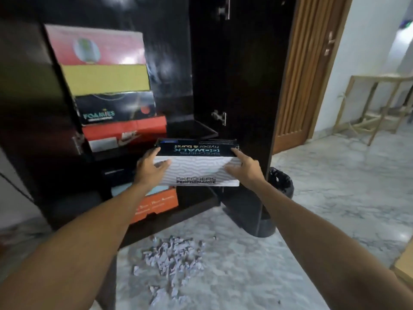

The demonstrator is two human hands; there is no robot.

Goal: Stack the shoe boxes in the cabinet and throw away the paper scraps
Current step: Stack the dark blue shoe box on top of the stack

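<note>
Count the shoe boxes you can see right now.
6. Four stacked on the cabinet shelf: pink, yellow, black, red. One orange box lower down. One Skechers box held in both hands. Others may be hidden.

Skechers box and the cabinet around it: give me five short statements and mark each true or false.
1. Both hands hold the Skechers box: the left hand at one end, the right hand at the other. True.
2. The paper scraps are already in the bin. False: they lie in a heap on the marble floor.
3. A red Nike box sits under the black Foamies box in the cabinet. True.
4. The yellow box tops the stack. False: a red box lies on it.
5. The black bin stands left of the cabinet. False: it stands right, behind the open door.
</note>
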